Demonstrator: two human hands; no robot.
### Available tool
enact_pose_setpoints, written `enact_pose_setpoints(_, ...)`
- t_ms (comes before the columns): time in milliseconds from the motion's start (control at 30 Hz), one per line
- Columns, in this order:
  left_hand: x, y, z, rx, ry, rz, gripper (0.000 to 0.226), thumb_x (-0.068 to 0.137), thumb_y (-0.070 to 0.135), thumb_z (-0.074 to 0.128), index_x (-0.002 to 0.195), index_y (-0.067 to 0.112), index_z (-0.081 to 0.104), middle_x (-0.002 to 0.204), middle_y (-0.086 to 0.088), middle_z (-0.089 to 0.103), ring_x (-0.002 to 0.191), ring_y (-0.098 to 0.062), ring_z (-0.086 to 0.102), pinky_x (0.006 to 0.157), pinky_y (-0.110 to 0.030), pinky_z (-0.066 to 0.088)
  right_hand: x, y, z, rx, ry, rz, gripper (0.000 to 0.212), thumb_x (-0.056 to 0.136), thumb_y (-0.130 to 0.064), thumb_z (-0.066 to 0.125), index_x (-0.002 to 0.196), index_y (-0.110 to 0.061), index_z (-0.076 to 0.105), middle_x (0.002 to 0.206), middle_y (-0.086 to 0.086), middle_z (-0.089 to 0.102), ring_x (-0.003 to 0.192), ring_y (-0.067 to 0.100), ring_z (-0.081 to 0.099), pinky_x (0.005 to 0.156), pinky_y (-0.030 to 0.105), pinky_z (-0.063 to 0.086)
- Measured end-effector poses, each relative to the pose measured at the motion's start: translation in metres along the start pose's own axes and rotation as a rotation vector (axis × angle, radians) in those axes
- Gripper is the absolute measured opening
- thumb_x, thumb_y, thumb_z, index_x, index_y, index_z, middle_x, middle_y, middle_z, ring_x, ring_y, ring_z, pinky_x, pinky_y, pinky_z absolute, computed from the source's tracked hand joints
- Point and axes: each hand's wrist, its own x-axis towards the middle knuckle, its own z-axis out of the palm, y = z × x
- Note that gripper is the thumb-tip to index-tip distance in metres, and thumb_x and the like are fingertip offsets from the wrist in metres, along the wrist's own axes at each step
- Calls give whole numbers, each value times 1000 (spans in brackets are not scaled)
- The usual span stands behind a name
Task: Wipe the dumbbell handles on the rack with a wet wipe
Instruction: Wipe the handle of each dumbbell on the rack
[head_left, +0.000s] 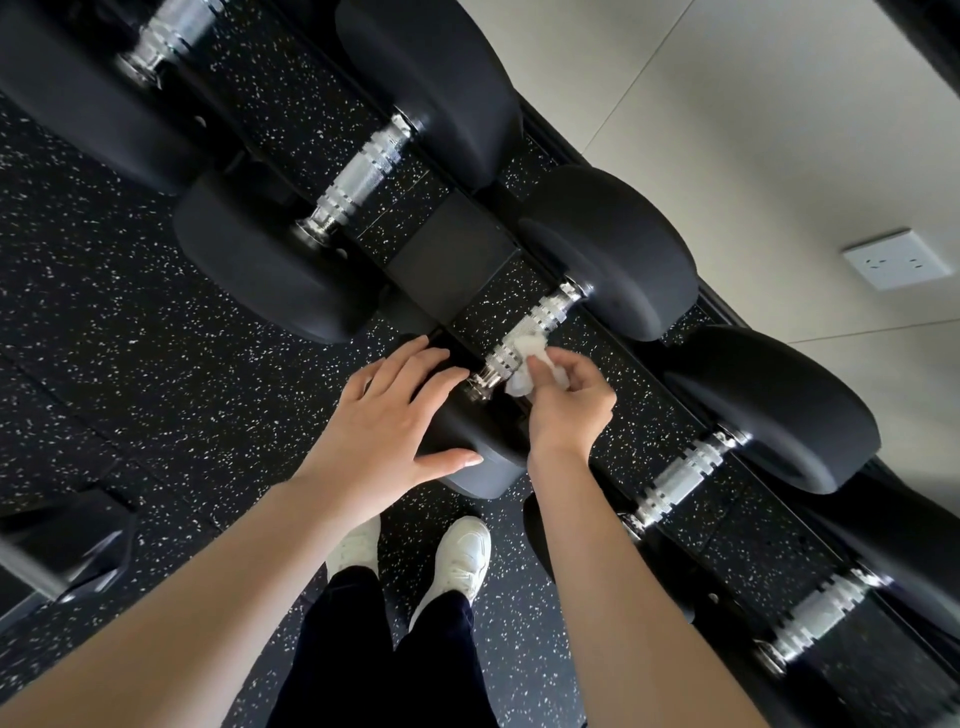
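Pinching a crumpled white wipe (524, 364), right hand (569, 402) rubs knurled chrome handle (535, 325).

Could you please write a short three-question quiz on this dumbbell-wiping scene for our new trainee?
1. True or false: the left hand holds the wet wipe.
2. Which handle is being wiped? A) the handle between the two hands; B) the next handle to the right; C) the top handle.
3. What does the left hand rest on?

Key
1. False: the right hand pinches it.
2. A.
3. The near black head of the same dumbbell, fingers spread flat.
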Motion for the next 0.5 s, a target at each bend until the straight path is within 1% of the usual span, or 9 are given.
enact_pose_setpoints(67, 0, 0, 0, -3, 1, 2, 71, 78, 66, 39, 132, 21, 50, 138, 0, 47, 138, -20, 32, 103, -43, 33, 7, -6, 5, 67, 53, 12, 27, 79, -6, 71, 72, -31, 63, 90, -5, 67, 91, 19, 67, 80, 42, 57)
enact_pose_setpoints(100, 0, 0, 0, -5, -1, 3, 71, 79, 66, 39, 132, 20, 50, 138, 0, 47, 138, -20, 32, 103, -43, 33, 11, -9, 6, 94, 75, 20, 29, 79, -5, 71, 72, -32, 62, 93, -4, 66, 95, 21, 66, 82, 44, 56)
enact_pose_setpoints(200, 0, 0, -1, -6, -12, 0, 72, 79, 67, 37, 132, 20, 51, 138, -1, 47, 138, -21, 33, 103, -43, 34, 24, -19, 9, 163, 130, 44, 30, 79, -2, 70, 71, -29, 62, 98, 0, 65, 99, 24, 65, 83, 44, 56)
enact_pose_setpoints(300, 0, 1, -2, -18, -9, -6, 72, 79, 68, 38, 131, 20, 52, 137, -1, 48, 138, -21, 34, 103, -42, 33, 35, -29, 11, 264, 150, 92, 25, 80, 2, 68, 73, -22, 63, 88, -2, 65, 91, 22, 66, 83, 44, 56)
enact_pose_setpoints(367, 0, 1, -1, -16, -7, -8, 71, 78, 67, 38, 130, 21, 52, 137, 0, 48, 137, -21, 34, 103, -41, 31, 37, -33, 12, 335, 149, 124, 23, 81, 4, 66, 76, -18, 63, 87, 0, 65, 90, 21, 66, 85, 43, 56)
enact_pose_setpoints(433, 0, 1, -1, -16, -9, -11, 71, 78, 68, 39, 130, 21, 51, 137, 0, 48, 138, -21, 34, 103, -42, 32, 31, -34, 11, 392, 112, 136, 21, 83, 2, 64, 79, -18, 63, 93, 3, 66, 94, 21, 66, 87, 41, 55)
enact_pose_setpoints(500, 0, 1, -1, -15, -14, -14, 71, 78, 68, 39, 130, 21, 52, 137, 0, 48, 138, -21, 34, 102, -44, 34, 22, -32, 8, 455, 38, 153, 14, 86, -5, 63, 88, -18, 63, 103, 4, 66, 97, 18, 65, 88, 36, 55)
